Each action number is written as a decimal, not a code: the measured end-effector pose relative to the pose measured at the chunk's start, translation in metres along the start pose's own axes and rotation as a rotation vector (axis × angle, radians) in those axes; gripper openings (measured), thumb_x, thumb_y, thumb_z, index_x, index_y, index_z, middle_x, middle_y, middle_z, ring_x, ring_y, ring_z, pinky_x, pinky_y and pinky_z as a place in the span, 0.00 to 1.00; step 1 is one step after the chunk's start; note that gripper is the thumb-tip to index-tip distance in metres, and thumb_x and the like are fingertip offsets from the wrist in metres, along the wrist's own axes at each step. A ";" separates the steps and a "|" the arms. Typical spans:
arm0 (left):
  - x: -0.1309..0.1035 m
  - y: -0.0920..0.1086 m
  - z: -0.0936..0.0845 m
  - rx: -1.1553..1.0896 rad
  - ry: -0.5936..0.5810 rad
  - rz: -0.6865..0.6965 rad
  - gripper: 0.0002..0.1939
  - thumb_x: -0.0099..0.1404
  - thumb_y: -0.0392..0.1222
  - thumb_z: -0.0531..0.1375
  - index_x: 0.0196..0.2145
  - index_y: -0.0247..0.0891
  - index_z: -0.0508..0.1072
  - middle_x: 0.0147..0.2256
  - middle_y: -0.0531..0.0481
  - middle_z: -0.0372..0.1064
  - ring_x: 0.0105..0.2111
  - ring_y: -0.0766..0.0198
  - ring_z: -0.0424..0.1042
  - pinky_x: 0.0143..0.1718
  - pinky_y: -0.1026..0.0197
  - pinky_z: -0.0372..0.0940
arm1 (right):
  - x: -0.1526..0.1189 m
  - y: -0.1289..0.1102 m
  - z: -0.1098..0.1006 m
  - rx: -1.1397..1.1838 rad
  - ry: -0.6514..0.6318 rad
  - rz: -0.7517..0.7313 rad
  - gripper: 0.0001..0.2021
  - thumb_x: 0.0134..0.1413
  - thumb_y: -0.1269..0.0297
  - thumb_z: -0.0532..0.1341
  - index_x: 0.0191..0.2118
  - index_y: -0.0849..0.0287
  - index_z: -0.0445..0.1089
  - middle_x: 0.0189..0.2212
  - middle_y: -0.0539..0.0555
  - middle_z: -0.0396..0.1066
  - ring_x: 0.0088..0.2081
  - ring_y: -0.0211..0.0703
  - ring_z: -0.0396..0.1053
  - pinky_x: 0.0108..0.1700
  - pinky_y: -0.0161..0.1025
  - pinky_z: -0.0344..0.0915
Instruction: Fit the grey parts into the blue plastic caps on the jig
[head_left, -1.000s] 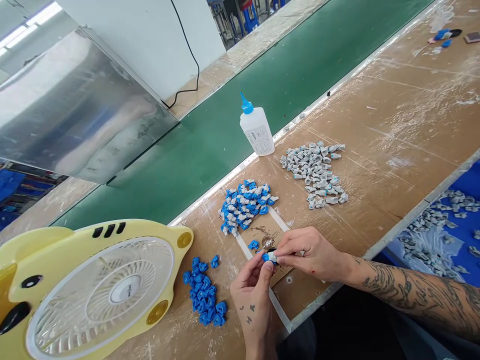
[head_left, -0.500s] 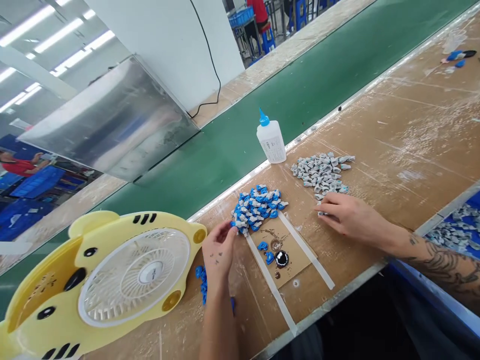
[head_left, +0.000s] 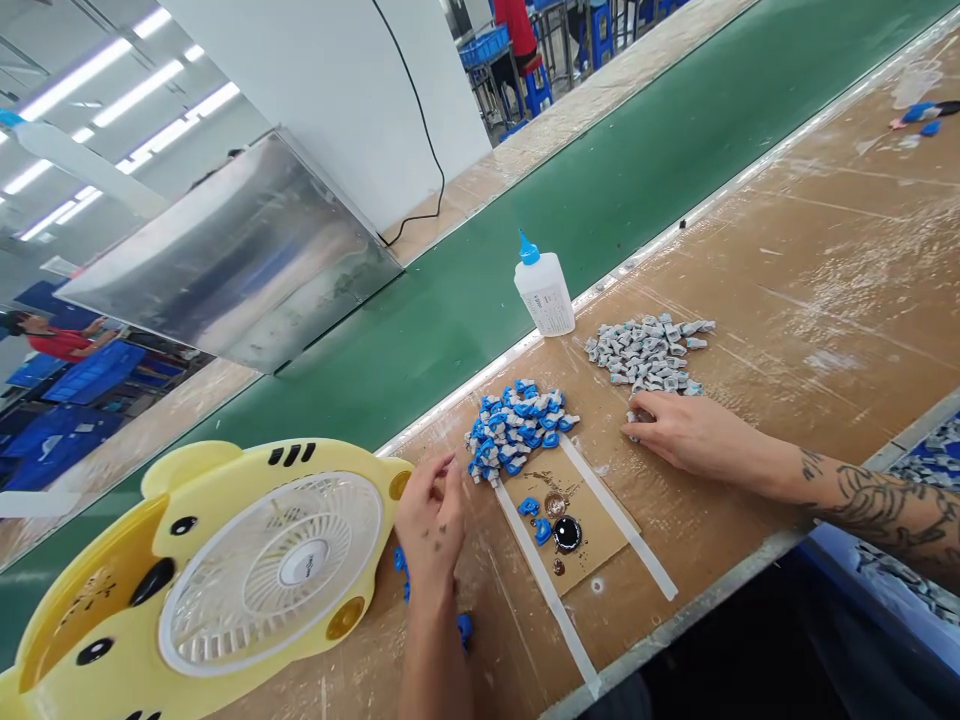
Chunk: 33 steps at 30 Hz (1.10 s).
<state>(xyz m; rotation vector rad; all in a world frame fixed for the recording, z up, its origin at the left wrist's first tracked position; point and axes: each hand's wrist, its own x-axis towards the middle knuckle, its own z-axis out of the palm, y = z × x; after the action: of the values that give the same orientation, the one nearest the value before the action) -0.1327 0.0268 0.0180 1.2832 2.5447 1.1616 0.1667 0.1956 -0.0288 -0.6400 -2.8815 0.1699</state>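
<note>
My right hand (head_left: 686,430) reaches in from the right, thumb and fingers pinched around a small grey piece (head_left: 634,418). Just beyond it lies a pile of the same loose grey pieces (head_left: 649,352). My left hand (head_left: 431,520) hovers left of a heap of joined blue-and-grey pieces (head_left: 517,425), apart from it. Its fingers are loosely bent, with a gap to the thumb and nothing visible between them. Two blue pieces (head_left: 541,530) rest on a taped cardboard sheet (head_left: 600,545), beside a glossy dark puddle (head_left: 567,534). More blue pieces (head_left: 464,628) are partly hidden around my left forearm.
A yellow animal-shaped fan (head_left: 247,570) fills the left side. Behind the heaps stands a white bottle with a blue nozzle (head_left: 546,295), by a green conveyor belt (head_left: 465,290). A metal panel (head_left: 240,260) rises beyond. Co-workers in red are in the background.
My left hand has drawn back left from the blue-and-grey heap. My right hand has shifted slightly away from the grey pile, still pinching a grey piece. The view has tilted slightly.
</note>
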 end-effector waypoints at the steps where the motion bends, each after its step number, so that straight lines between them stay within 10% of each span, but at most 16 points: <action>1: -0.011 -0.009 -0.011 0.047 0.012 0.017 0.13 0.60 0.50 0.60 0.35 0.42 0.80 0.36 0.45 0.79 0.37 0.53 0.76 0.39 0.54 0.69 | 0.001 0.001 0.000 0.006 -0.009 -0.024 0.10 0.59 0.77 0.57 0.34 0.59 0.75 0.39 0.59 0.71 0.36 0.44 0.70 0.35 0.36 0.63; 9: -0.051 -0.070 -0.034 0.435 -0.322 0.385 0.17 0.65 0.39 0.53 0.40 0.45 0.81 0.42 0.43 0.79 0.41 0.50 0.76 0.44 0.48 0.71 | 0.004 -0.002 -0.005 0.295 0.135 -0.067 0.12 0.63 0.71 0.55 0.37 0.59 0.76 0.42 0.61 0.75 0.42 0.48 0.72 0.44 0.43 0.71; 19: -0.055 -0.019 -0.019 -0.360 -0.204 -0.149 0.14 0.51 0.51 0.70 0.33 0.41 0.84 0.32 0.46 0.77 0.27 0.63 0.73 0.27 0.63 0.71 | -0.002 -0.057 0.009 1.254 0.104 0.394 0.17 0.57 0.53 0.65 0.45 0.61 0.77 0.38 0.57 0.79 0.38 0.45 0.77 0.42 0.40 0.74; 24: -0.092 0.001 0.000 -0.490 -0.156 -0.358 0.20 0.47 0.50 0.73 0.37 0.38 0.84 0.31 0.44 0.79 0.28 0.59 0.78 0.29 0.61 0.75 | -0.004 -0.065 0.015 1.166 0.149 0.360 0.13 0.59 0.57 0.63 0.42 0.60 0.81 0.38 0.57 0.80 0.37 0.43 0.77 0.40 0.37 0.72; 33: -0.116 0.015 0.029 -0.149 -0.315 0.112 0.11 0.65 0.42 0.62 0.42 0.44 0.83 0.38 0.45 0.80 0.35 0.59 0.81 0.36 0.61 0.75 | -0.007 -0.073 0.020 0.957 0.347 0.168 0.11 0.66 0.64 0.61 0.40 0.61 0.80 0.32 0.56 0.81 0.33 0.39 0.77 0.39 0.33 0.71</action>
<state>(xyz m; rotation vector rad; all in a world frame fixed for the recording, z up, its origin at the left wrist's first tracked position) -0.0364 -0.0335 -0.0231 1.4561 2.1477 1.0472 0.1389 0.1257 -0.0382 -0.6068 -2.0492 1.2141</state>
